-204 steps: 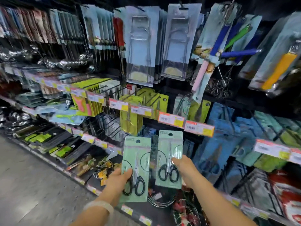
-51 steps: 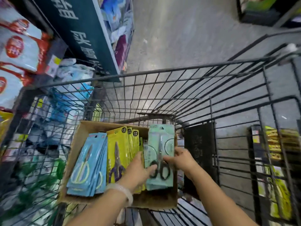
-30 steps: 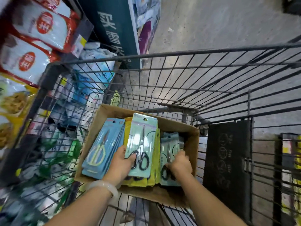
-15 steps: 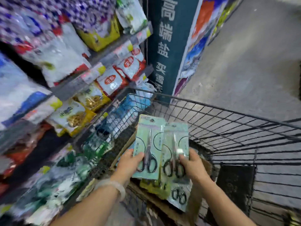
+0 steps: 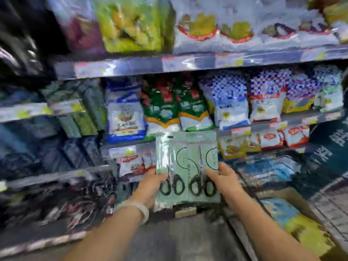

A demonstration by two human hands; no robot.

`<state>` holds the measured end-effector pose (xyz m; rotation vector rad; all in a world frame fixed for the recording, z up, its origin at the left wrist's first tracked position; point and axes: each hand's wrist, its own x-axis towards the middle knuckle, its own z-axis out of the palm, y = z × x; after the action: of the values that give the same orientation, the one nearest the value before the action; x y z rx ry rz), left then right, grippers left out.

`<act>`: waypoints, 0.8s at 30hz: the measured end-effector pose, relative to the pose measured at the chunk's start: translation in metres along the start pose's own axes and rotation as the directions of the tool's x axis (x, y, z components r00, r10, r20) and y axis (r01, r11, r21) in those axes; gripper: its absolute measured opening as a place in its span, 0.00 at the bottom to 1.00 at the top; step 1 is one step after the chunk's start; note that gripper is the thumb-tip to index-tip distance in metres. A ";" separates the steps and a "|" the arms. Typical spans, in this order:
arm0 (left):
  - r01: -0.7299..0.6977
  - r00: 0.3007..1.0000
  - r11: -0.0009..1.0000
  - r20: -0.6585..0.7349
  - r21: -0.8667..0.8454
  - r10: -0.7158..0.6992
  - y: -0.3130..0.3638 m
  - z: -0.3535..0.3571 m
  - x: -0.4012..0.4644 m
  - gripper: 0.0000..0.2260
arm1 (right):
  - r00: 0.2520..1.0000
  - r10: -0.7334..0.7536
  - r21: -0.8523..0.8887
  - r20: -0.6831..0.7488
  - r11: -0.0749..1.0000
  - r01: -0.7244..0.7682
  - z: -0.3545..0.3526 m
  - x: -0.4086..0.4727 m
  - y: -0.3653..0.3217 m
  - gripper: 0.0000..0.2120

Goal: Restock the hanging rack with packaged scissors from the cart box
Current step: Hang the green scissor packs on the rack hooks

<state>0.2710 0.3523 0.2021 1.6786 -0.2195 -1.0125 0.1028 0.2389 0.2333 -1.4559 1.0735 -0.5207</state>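
Scissors packs (image 5: pixel 187 166) stayed side by side: our left hand (image 5: pixel 152 187) gripped one, right hand (image 5: pixel 224 181) the other.

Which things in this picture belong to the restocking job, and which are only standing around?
Belong to the job:
- left scissors pack, gripped by the left hand
- right scissors pack, gripped by the right hand
- cart box, partly visible at lower right

Only standing around:
- bagged food on the shelves
- shelf price tags
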 end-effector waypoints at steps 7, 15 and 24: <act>-0.073 0.933 0.989 -0.359 -0.130 0.022 -0.042 -0.245 -0.053 0.22 | 0.932 -0.118 -0.055 0.343 0.988 0.145 0.211 -0.073 -0.057 0.16; -0.204 0.739 0.944 -0.674 -0.258 -0.024 -0.053 -0.397 -0.152 0.11 | 0.750 -0.143 -0.123 0.645 0.950 0.287 0.402 -0.133 -0.087 0.09; -0.321 0.624 0.867 -0.774 -0.381 -0.108 -0.048 -0.554 -0.142 0.05 | 0.629 -0.095 -0.157 0.772 0.930 0.333 0.591 -0.136 -0.118 0.05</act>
<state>0.5607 0.8453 0.2462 1.4456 0.4859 -0.1228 0.5611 0.6522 0.2586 -1.8317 0.2883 0.1278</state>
